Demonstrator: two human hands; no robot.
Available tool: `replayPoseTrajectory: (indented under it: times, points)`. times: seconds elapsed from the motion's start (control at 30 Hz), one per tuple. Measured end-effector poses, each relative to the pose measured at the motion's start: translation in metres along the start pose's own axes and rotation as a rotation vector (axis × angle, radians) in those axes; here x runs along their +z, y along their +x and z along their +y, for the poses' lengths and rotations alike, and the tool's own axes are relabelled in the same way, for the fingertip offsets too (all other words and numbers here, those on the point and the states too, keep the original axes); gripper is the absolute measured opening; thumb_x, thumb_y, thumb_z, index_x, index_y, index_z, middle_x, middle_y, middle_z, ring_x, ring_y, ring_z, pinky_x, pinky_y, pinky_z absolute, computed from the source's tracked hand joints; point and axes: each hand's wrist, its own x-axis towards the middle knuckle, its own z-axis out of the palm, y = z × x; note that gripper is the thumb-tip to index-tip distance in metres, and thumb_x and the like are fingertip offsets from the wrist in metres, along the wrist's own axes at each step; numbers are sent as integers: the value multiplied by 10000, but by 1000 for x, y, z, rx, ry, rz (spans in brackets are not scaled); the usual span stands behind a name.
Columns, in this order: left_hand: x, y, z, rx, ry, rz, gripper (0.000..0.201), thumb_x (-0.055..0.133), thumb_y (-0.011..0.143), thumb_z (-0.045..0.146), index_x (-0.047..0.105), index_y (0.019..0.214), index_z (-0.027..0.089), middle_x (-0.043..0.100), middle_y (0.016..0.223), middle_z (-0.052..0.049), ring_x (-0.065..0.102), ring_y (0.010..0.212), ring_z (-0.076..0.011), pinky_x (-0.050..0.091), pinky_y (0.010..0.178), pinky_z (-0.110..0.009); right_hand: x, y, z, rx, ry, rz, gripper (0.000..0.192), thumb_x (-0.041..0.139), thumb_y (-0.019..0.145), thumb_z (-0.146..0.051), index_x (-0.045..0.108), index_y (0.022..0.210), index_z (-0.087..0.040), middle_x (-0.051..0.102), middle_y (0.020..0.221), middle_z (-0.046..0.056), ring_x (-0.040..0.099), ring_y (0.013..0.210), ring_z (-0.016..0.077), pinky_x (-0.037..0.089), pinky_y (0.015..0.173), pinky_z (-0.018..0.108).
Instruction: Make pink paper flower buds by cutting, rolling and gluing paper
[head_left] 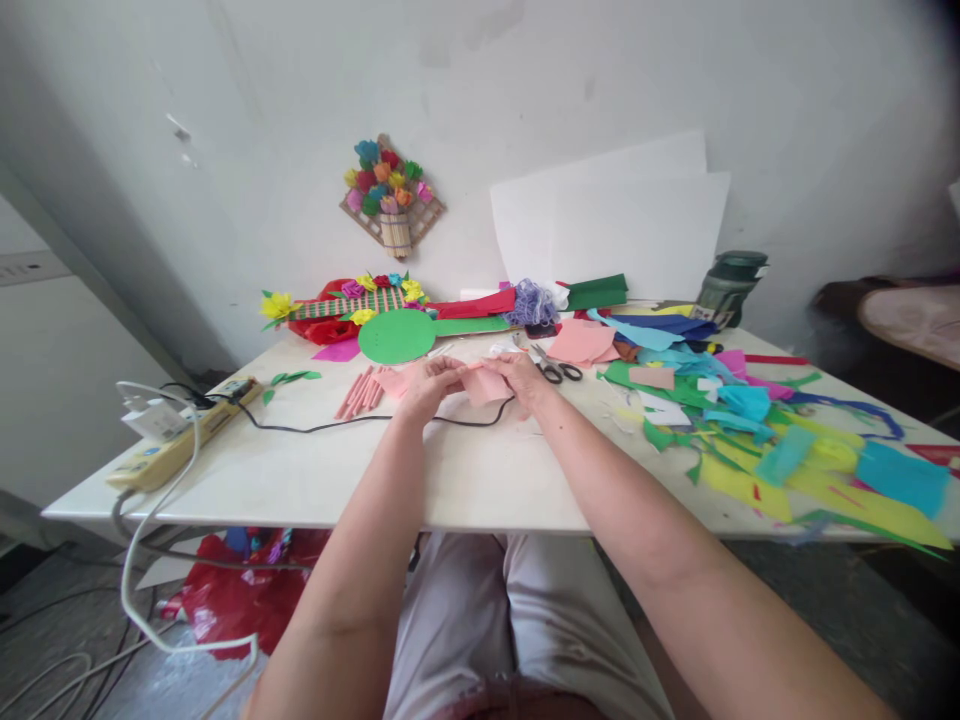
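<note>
Left hand [429, 385] & right hand [523, 378] both pinch pink paper [486, 384] above table [315, 470]; scissors [553, 366] just beside right hand.

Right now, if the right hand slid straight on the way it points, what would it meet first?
The right hand points forward-left, so it would probably meet the pink paper it already grips, then the left hand; depth is unclear.

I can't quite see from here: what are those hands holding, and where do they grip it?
Both the left hand and right hand hold a pink paper piece, one at each side edge.
</note>
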Motion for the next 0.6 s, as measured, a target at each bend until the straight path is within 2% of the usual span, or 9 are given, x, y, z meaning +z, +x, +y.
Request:
replayPoseTrajectory:
  times: [0.1,0.23,0.4,0.6]
  points:
    - [-1,-1,1,-36,-56,-6,431,764,542,280,582,904,132,634,710,-18,615,672,-135,507,708,-304,0,-2,-1,-3,-1,-37,274,746,544,-407,667,643,-164,626,601,16,541,574,132,410,569,257]
    - [-1,-3,1,-55,75,-55,513,736,610,367,622,1048,126,673,841,-72,629,748,-160,495,729,-300,1,-2,0,-5,-16,-37,290,758,525,-403,662,652,-161,629,609,11,548,579,137,408,571,260]
    - [0,-3,0,-32,218,-115,381,717,635,435,711,863,129,683,772,-61,608,692,-145,480,688,-256,3,-3,-1,-20,-88,-22,326,775,487,-424,604,578,-162,573,543,-20,491,518,116,361,519,251]
    - [1,-4,4,-72,271,-61,337,745,587,448,668,654,128,623,606,-32,563,579,-121,468,603,-245,4,-4,-3,-65,-195,-32,333,741,526,-457,587,547,-163,503,487,-38,446,495,107,331,500,249]
